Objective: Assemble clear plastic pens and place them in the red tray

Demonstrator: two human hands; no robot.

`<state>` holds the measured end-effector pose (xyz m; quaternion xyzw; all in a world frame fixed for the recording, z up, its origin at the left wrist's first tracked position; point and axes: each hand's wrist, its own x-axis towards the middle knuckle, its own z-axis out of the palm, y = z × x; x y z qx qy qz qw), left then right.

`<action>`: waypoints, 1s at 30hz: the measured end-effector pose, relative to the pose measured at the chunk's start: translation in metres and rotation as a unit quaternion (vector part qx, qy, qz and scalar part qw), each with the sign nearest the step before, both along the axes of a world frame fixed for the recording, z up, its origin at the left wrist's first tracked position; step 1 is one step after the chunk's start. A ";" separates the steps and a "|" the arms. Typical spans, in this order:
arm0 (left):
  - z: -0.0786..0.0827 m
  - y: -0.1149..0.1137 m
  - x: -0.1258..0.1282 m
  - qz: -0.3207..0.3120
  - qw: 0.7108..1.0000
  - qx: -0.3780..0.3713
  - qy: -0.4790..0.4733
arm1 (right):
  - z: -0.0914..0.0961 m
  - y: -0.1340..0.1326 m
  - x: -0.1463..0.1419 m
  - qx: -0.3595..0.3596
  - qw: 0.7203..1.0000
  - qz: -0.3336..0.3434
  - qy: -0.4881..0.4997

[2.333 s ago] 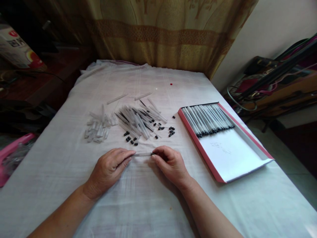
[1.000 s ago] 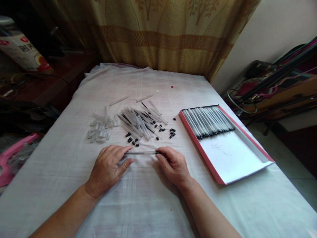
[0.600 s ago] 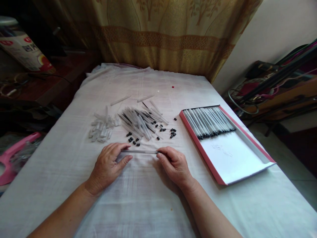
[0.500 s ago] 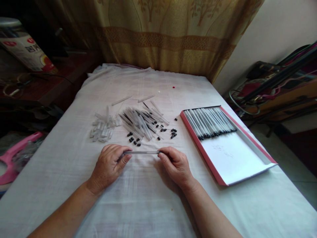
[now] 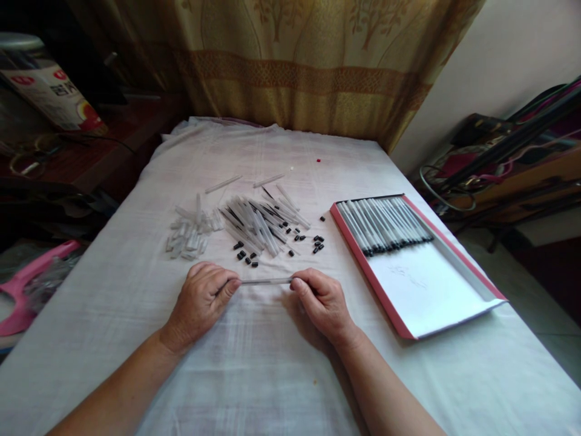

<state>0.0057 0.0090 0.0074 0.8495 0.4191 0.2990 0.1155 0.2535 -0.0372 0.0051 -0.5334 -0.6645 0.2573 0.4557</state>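
Note:
A slim, clear pen [image 5: 265,280] lies level between my hands, above the near part of the cloth. Its left end is pinched by the thumb and fingers of my left hand [image 5: 200,303], which hide that tip. On the other end, my right hand [image 5: 323,303] has its thumb and forefinger closed. Just beyond the pen are several small black plugs [image 5: 248,261]. Behind them is a loose heap of clear pen barrels and dark refills [image 5: 254,224]. To its left sits a pile of clear caps [image 5: 187,237].
A shallow pink-edged box [image 5: 372,284] on the right holds a row of pens [image 5: 385,225] with black ends. White cloth [image 5: 254,375] covers the table. A curtain [image 5: 299,66] hangs behind it. On the left stand a labelled jar [image 5: 49,91] and a pink plastic item [image 5: 36,278].
My left thumb has closed down on the pen's left end, covering the tip that showed before. The right hand keeps its hold nearly in place.

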 end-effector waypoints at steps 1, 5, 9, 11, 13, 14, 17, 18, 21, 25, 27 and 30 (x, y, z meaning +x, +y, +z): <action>0.000 0.000 0.000 -0.001 1.000 0.001 -0.004 | 0.000 0.000 0.000 -0.002 1.000 0.002 -0.002; 0.000 0.000 0.000 0.025 0.999 0.003 -0.032 | 0.002 0.001 -0.001 -0.010 1.000 0.011 -0.005; -0.001 0.000 0.000 0.028 0.999 0.003 -0.021 | 0.001 0.002 -0.001 -0.012 1.000 0.002 0.010; -0.002 0.000 -0.001 0.014 1.000 0.000 -0.005 | 0.000 0.002 -0.001 -0.011 1.000 -0.003 0.017; -0.003 0.001 -0.001 0.007 1.000 -0.002 -0.001 | -0.001 0.001 -0.001 -0.009 1.000 -0.002 0.019; -0.003 0.001 -0.001 0.010 1.000 -0.002 -0.006 | -0.001 0.001 -0.001 -0.009 1.000 0.001 0.019; -0.002 0.001 -0.001 0.031 0.999 -0.004 -0.033 | -0.001 0.001 -0.001 -0.013 1.000 0.005 0.018; -0.002 0.001 -0.001 0.035 0.999 -0.008 -0.038 | -0.001 0.002 -0.001 -0.014 1.000 0.004 0.018; -0.002 0.001 -0.001 0.023 0.999 -0.020 -0.031 | -0.001 0.002 -0.001 -0.015 1.000 -0.004 0.024; -0.005 0.001 0.000 -0.008 1.000 -0.017 -0.012 | -0.003 0.003 0.000 -0.019 0.999 -0.011 0.033; -0.005 0.002 0.000 -0.010 1.000 -0.012 -0.020 | -0.003 0.003 0.000 -0.025 0.999 -0.010 0.033; -0.005 0.002 0.001 -0.002 0.999 -0.009 -0.044 | -0.004 0.003 -0.001 -0.040 0.999 -0.006 0.032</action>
